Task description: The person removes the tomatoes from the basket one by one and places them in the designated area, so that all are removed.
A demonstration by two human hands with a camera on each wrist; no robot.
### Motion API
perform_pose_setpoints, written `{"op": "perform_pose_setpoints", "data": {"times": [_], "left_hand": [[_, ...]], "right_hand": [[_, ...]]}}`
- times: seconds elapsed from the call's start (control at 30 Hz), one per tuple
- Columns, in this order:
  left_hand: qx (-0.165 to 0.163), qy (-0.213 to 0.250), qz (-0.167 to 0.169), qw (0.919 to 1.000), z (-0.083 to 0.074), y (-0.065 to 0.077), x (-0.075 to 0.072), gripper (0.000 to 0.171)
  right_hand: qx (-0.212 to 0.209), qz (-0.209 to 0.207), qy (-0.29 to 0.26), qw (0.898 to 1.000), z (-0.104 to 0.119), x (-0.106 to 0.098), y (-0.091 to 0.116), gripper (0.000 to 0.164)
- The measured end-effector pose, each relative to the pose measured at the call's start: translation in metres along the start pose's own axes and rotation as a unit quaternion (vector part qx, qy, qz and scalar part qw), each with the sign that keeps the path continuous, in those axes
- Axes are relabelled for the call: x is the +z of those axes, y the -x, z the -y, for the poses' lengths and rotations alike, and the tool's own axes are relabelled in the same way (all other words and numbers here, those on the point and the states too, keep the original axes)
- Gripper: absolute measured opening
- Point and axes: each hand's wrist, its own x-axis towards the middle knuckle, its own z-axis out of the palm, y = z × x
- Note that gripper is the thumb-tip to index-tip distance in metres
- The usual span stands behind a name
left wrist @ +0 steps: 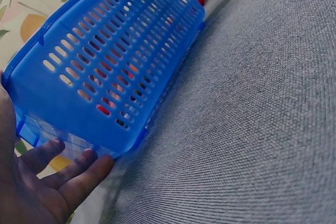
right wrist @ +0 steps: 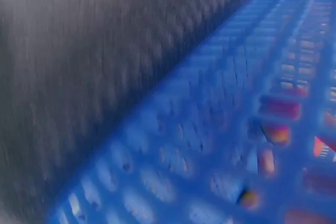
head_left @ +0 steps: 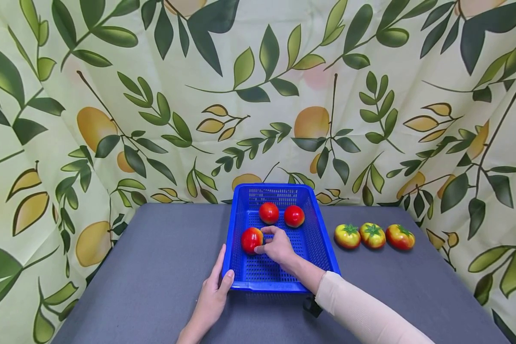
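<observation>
A blue slotted plastic basket (head_left: 279, 286) stands on the grey table with three red tomatoes inside. My right hand (head_left: 278, 246) reaches in over its front right, thumb and forefinger curled at the right side of the front left tomato (head_left: 251, 240). Farther back lie a second tomato (head_left: 268, 213) and a third tomato (head_left: 294, 216). At the basket's front left corner is my left hand (head_left: 212, 294), its thumb by the rim. Straight fingers (left wrist: 86, 179) touch the outer wall in the left wrist view. The right wrist view is blurred and shows the slotted basket wall (right wrist: 173, 124) close up.
Right of the basket, three yellow-red tomatoes (head_left: 373, 236) with green leafy tops sit in a row on the grey table (head_left: 171, 248). A leaf-and-fruit patterned cloth (head_left: 266, 119) hangs behind and at both sides. A small black object (head_left: 312, 306) shows beneath the right forearm.
</observation>
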Motion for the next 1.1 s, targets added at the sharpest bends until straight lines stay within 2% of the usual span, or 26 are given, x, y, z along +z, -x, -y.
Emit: {"op": "perform_pose_setpoints", "data": {"times": [0.2, 0.43, 0.87, 1.1], "left_hand": [[0.003, 0.002, -0.002, 1.0000, 0.0008, 0.0007, 0.0007, 0.061], [-0.002, 0.005, -0.001, 1.0000, 0.0000, 0.0009, 0.0008, 0.061], [-0.006, 0.008, -0.002, 0.9999, -0.0019, 0.0015, 0.0000, 0.061], [-0.005, 0.008, -0.001, 1.0000, -0.0010, 0.0013, 0.0006, 0.061]], "right_hand": [[0.002, 0.007, -0.006, 1.000, -0.0015, 0.0001, 0.0005, 0.049], [-0.014, 0.019, -0.004, 1.000, -0.0016, 0.0001, -0.0008, 0.053], [-0.007, 0.030, 0.007, 0.999, -0.0005, 0.0007, -0.0004, 0.053], [-0.014, 0.039, -0.008, 0.999, -0.0016, 0.0011, -0.0016, 0.056]]}}
